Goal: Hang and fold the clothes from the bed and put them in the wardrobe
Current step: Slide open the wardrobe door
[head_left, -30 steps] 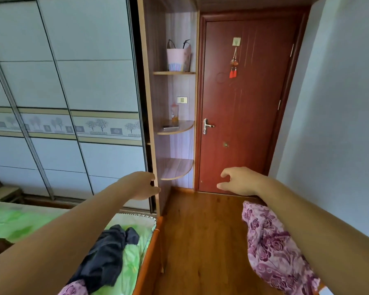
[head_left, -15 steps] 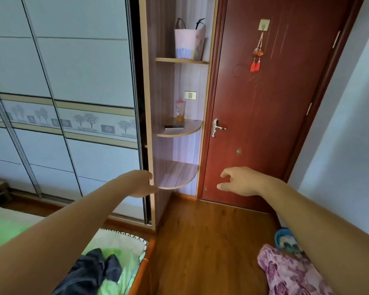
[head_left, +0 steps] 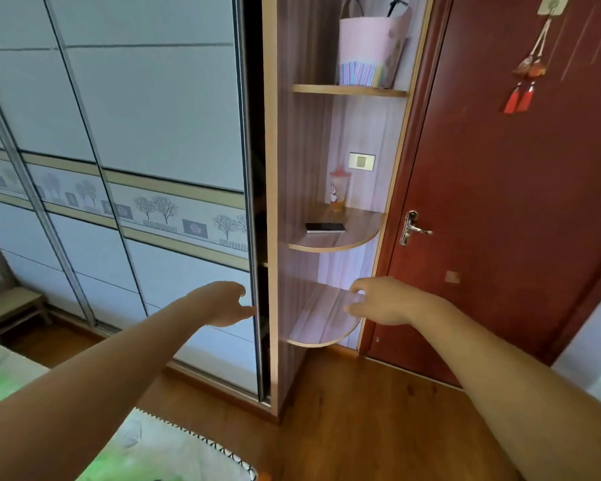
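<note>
Both empty and loosely curled, left hand (head_left: pixel 226 302) at the right edge of the white sliding wardrobe door (head_left: pixel 174 109), right hand (head_left: pixel 382 300) idle, so honestly the grip could slip off that thin edge or get pinched.

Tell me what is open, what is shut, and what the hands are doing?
Sliding wardrobe door: pulled across, thin dark gap at its right edge.
Red door: shut.
Left hand: empty, fingers loosely curled by the sliding door's edge.
Right hand: empty, fingers loosely curled before the lowest shelf.
Paper bag: upright on top shelf.
Phone: lying flat on middle shelf.
</note>
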